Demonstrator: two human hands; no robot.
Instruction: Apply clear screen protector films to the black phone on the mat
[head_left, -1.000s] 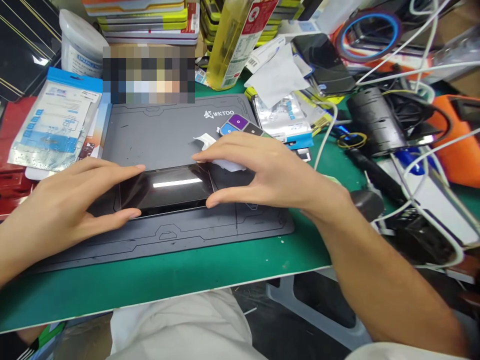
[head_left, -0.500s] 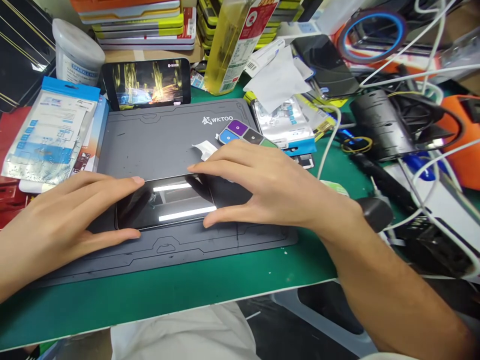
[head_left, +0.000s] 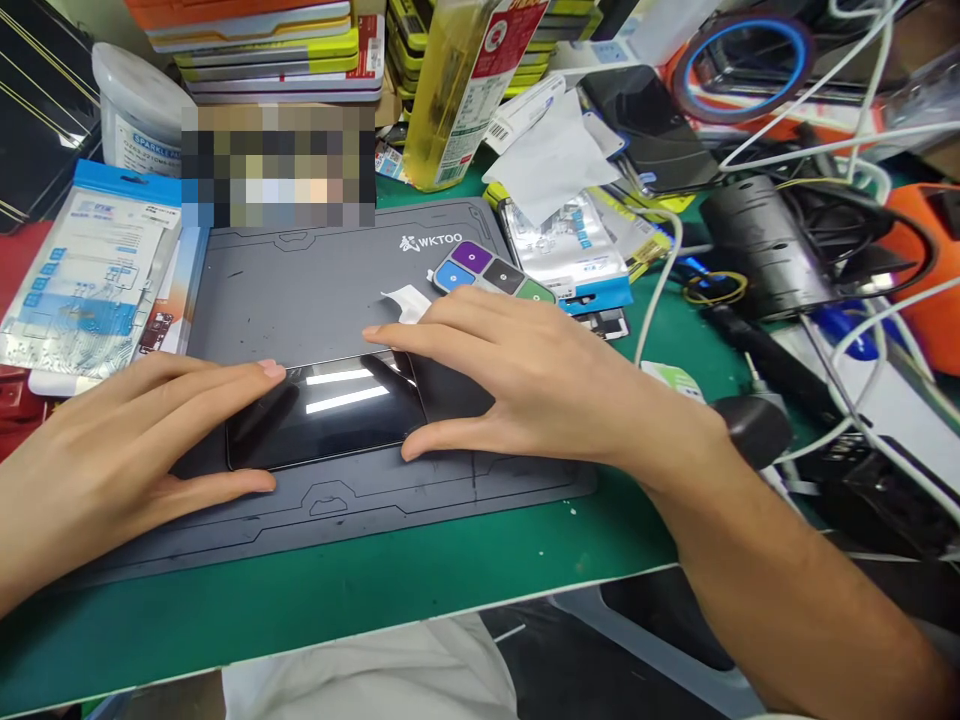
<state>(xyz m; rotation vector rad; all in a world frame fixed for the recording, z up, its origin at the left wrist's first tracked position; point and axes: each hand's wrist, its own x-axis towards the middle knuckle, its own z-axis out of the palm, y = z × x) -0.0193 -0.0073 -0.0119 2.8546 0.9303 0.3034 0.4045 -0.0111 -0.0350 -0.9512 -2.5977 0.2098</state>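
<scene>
A black smartphone (head_left: pixel 330 430) lies face up on the grey work mat (head_left: pixel 300 300), two bright light strips reflected in its glass. My left hand (head_left: pixel 127 435) grips its left end, fingers along the far edge and thumb at the near edge. At the right end, my right hand (head_left: pixel 525 385) holds it the same way, thumb on the near corner and index finger at the far edge. A small white torn scrap (head_left: pixel 409 302) lies just beyond my right fingers. Part of a pad with purple, blue, dark and green patches (head_left: pixel 471 257) is hidden behind that hand.
Behind the mat stand a white tub (head_left: pixel 142 115), a pixelated patch and a yellow bottle (head_left: pixel 450 110). Bagged parts (head_left: pixel 90 270) lie at left. White cables (head_left: pixel 847 350), a dark cylinder (head_left: pixel 765 250) and blue-rimmed tape roll (head_left: pixel 742 70) crowd the right.
The reflected light strips on the smartphone have drawn closer together, and its near left edge sits slightly lower in view. Both hands keep nearly the same hold. The view has shifted slightly.
</scene>
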